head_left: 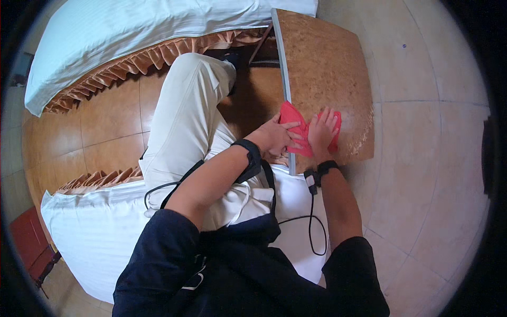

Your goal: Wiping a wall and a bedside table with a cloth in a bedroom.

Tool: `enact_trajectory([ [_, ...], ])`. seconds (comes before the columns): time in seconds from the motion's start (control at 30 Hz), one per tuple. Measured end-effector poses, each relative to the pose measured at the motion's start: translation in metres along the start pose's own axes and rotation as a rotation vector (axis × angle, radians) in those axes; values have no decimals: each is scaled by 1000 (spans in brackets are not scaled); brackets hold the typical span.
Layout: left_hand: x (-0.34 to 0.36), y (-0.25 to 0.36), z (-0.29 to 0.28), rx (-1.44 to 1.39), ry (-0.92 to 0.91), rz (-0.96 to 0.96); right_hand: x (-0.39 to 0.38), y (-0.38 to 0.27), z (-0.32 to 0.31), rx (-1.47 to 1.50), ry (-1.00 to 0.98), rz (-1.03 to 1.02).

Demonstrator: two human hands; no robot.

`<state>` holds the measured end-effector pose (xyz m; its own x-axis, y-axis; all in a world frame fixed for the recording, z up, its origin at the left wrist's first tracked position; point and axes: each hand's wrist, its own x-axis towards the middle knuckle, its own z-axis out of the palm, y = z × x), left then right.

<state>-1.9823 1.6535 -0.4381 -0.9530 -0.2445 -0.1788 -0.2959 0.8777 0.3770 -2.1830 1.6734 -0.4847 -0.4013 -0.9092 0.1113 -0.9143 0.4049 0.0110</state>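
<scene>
A red folded piece [300, 128], thin paper or cloth, I cannot tell which, lies on the brown wood-look tabletop [327, 63] close to its grey left edge. My left hand [275, 137] reaches over that edge, its fingers stretched out across the left part of the red piece. Pressed on the right part is my right hand [322, 132], palm down with the fingers extended. Both hands cover some of the red piece, so its full shape is hidden. Neither hand visibly grips it.
Pale worn marks [363, 140] show at the table's right edge. I sit on a white-covered bed [95, 227]; another bed [158, 26] with a brown ruffled skirt stands across. A black cable [323, 238] hangs from my right wrist. A red chair [29, 243] stands far left.
</scene>
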Motion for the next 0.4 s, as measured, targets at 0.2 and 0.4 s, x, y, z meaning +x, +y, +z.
enact_trajectory([
  [0.2, 1, -3, 11, -47, 45, 7, -4, -11, -5, 7, -20, 48],
  [0.4, 1, -15, 22, -109, 105, 101, 4, -5, 8, 40, 15, -36],
])
